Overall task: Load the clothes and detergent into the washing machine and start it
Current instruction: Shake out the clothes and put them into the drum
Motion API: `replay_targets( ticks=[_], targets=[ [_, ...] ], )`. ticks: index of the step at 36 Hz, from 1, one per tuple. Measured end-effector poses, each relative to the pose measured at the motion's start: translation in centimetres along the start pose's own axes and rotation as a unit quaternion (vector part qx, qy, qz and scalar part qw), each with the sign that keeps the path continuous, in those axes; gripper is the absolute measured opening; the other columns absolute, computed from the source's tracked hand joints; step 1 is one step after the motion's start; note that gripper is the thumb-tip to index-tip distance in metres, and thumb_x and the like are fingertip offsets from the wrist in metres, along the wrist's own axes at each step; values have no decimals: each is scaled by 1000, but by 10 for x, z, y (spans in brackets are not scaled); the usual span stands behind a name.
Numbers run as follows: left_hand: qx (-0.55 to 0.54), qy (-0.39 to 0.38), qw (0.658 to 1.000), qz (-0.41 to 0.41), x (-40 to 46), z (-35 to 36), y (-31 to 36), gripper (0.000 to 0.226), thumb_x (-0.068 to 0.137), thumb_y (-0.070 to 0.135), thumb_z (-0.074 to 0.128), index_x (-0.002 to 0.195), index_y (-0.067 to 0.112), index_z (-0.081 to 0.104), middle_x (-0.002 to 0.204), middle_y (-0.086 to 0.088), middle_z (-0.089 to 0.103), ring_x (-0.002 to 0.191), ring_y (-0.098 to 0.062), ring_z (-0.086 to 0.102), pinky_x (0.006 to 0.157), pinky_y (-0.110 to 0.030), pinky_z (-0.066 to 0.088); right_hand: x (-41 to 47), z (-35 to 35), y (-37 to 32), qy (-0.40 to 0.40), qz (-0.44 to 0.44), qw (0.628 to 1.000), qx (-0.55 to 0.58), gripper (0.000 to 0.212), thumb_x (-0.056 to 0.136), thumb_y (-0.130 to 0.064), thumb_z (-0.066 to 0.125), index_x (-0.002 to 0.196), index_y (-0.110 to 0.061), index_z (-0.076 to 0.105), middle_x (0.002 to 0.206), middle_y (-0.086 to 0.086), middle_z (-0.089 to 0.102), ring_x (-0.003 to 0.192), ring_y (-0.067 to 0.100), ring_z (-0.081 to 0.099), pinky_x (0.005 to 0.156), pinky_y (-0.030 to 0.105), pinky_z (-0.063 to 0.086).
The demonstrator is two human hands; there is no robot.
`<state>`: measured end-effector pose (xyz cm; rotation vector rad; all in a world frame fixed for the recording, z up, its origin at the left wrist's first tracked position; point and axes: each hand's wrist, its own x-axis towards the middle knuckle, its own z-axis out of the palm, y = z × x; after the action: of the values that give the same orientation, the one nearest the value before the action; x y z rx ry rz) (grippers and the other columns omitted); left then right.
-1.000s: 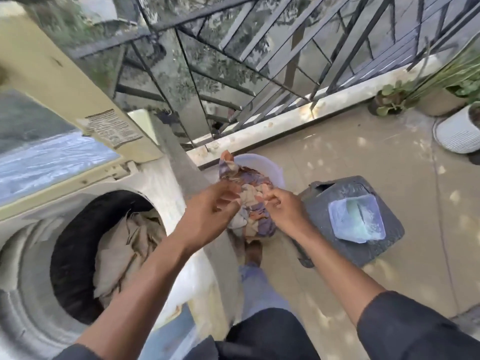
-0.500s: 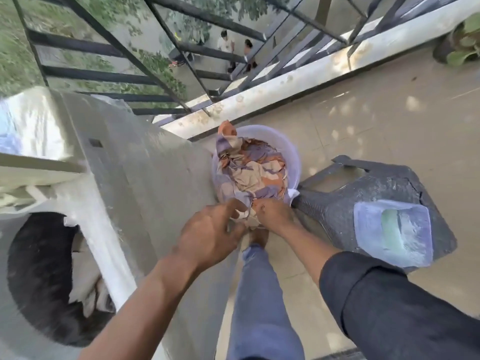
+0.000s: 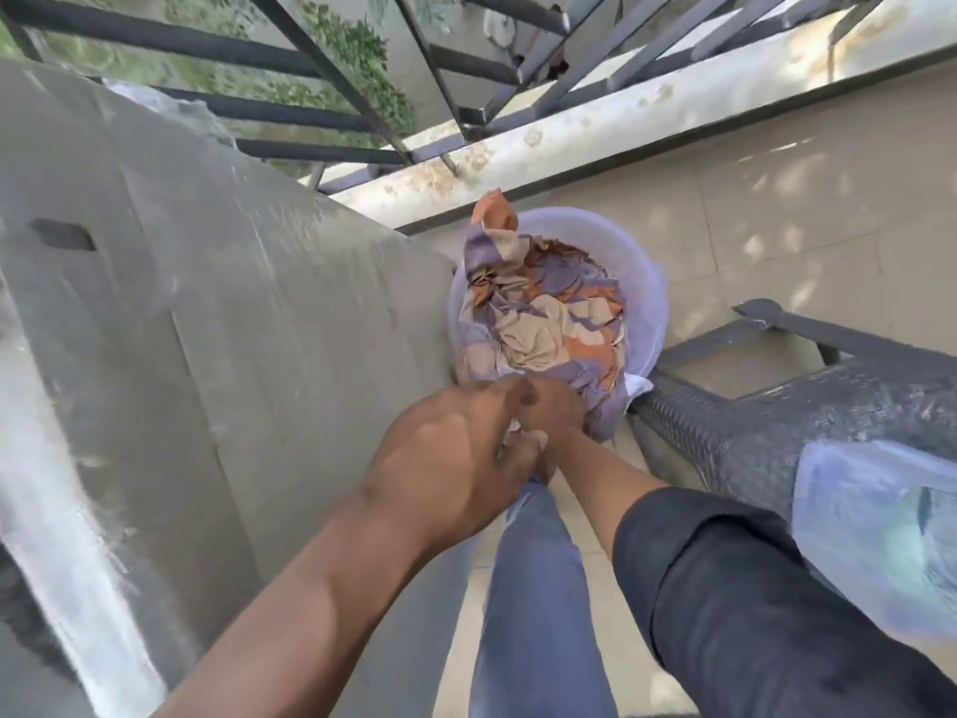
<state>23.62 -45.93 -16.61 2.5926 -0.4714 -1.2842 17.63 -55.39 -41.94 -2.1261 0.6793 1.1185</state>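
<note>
Clothes: crumpled bundle, purple, orange and beige patches, heaped in pale plastic bucket on the floor beside the washing machine's grey side panel.

Nearest: dark sleeve on right forearm, bare left forearm, blue trouser leg between them.

Left hand: over near rim of bucket, fingers bent loosely forward, tips at the cloth's near edge; contact unclear, cannot tell if anything held.

Right hand: mostly hidden behind the left, fingers curled into near fold of the bundle, apparently gripping cloth and a white scrap.

Right side: dark plastic stool, leg touching or just beside bucket; translucent plastic container on its seat, greenish contents, blurred.

One corner of cloth sticking up over far rim of bucket.

Beyond: beige floor tiles, stained concrete kerb, dark metal railing, foliage past the bars.
</note>
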Motion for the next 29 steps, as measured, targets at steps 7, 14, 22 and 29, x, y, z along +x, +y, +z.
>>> replay_targets(
  ticks=[7, 14, 22, 29],
  targets=[
    [21, -23, 999, -23, 0, -4, 0, 40, 105, 45, 54, 142, 29, 55, 142, 3, 65, 130, -24, 59, 98, -36, 48, -30, -22, -5, 41, -11, 999, -3, 24, 98, -24, 52, 92, -15, 74, 96, 9, 74, 90, 32, 71, 70, 34, 55],
    [1, -7, 999, -38, -28, -23, 1, 45, 104, 47, 56, 145, 27, 57, 143, -1, 65, 131, -26, 58, 101, -35, 48, -101, -65, -14, 173, -75, 979, 74, 28, 81, -10, 61, 53, -12, 54, 55, 2, 51, 59, 26, 52, 55, 35, 28],
    [21, 5, 999, -34, -70, -46, 7, 41, 101, 44, 61, 137, 26, 61, 142, -2, 65, 129, -29, 60, 101, -39, 51, -202, -113, -39, 199, -178, 945, 192, 27, 87, -7, 67, 60, -9, 66, 59, 5, 62, 62, 27, 57, 64, 49, 47],
    [-9, 21, 999, -40, -112, -54, 8, 60, 98, 19, 59, 155, 19, 42, 152, -12, 55, 132, -38, 58, 102, -42, 48, -292, -156, -66, 205, -284, 899, 263, 15, 89, -19, 75, 74, -16, 76, 73, -9, 69, 74, 9, 62, 71, 32, 50]
  ],
)
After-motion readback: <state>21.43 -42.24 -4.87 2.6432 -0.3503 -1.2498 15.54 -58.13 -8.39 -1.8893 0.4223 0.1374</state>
